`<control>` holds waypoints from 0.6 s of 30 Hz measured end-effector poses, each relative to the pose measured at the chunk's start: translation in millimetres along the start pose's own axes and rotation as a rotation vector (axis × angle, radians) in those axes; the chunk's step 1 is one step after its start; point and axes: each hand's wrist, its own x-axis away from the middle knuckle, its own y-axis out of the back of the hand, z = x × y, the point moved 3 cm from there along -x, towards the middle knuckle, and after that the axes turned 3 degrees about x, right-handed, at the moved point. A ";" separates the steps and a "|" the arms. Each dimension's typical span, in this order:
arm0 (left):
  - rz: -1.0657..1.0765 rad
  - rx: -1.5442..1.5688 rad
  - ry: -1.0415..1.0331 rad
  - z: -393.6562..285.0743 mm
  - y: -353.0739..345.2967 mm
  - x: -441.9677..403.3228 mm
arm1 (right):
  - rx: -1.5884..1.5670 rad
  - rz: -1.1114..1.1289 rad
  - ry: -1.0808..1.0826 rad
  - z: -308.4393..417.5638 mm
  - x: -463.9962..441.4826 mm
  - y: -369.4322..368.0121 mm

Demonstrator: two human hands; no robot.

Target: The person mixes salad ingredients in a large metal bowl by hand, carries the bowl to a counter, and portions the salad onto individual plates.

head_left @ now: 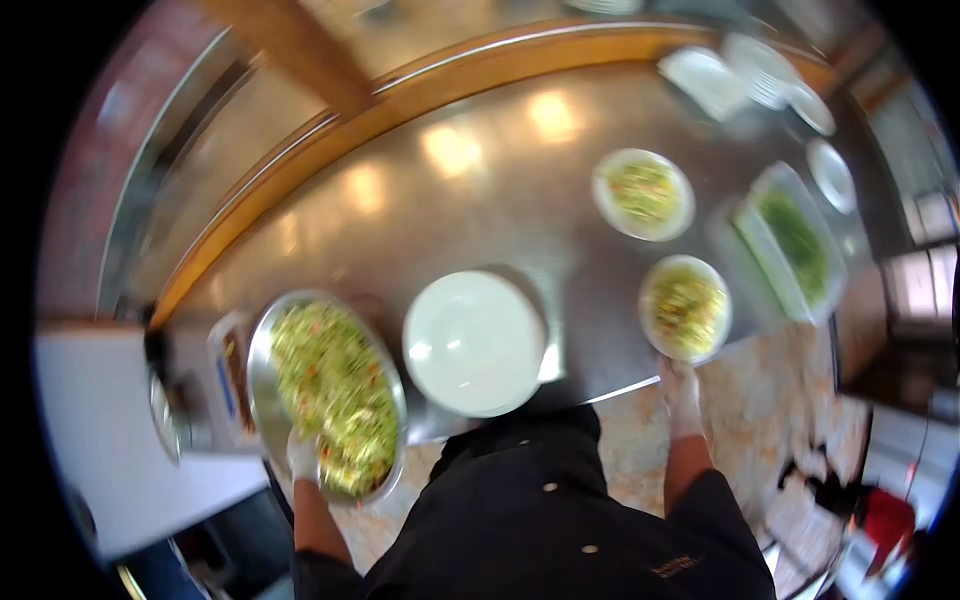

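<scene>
A large oval metal bowl [256, 375] of shredded green and orange salad stands at the left. My left hand [302, 455], gloved, is at its near left part, over the salad; its fingers are blurred. On the right, my right hand [680, 385], also gloved, is at the near rim of a white plate [646, 305] heaped with salad, its fingers partly under the rim. Behind that plate sits a second white plate [605, 205] with salad. Between my hands, a stack of large white plates [470, 345] rests at the counter's front edge.
A clear container [835, 265] of chopped greens stands at the right. White dishes [765, 70] are at the back right. A small tray [225, 350] lies left of the bowl. A person in red [885, 520] is at the lower right. A wooden ledge [520, 50] borders the metal counter.
</scene>
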 end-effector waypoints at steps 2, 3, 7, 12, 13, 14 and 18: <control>-0.094 -0.141 0.074 -5.0 1.0 5.8 | 0.212 0.066 -0.246 -38.4 5.2 44.4; -0.124 -0.040 0.039 11.8 7.4 2.6 | 0.309 0.058 -0.302 -51.1 2.9 9.3; -0.276 -0.282 0.017 50.1 33.5 -9.4 | 0.673 0.015 -0.276 -40.0 55.4 -170.7; -0.254 -0.301 0.059 118.4 76.8 -53.0 | 1.340 0.318 -0.143 -50.5 68.9 -308.7; -0.210 -0.282 0.076 110.8 80.1 -60.0 | 1.384 0.331 -0.121 -53.7 72.9 -322.1; -0.171 -0.199 0.106 104.6 85.8 -66.6 | 1.431 0.340 -0.098 -56.2 79.0 -335.1; -0.115 -0.229 0.161 120.8 102.1 -127.7 | 1.412 0.262 -0.114 -56.1 67.5 -321.3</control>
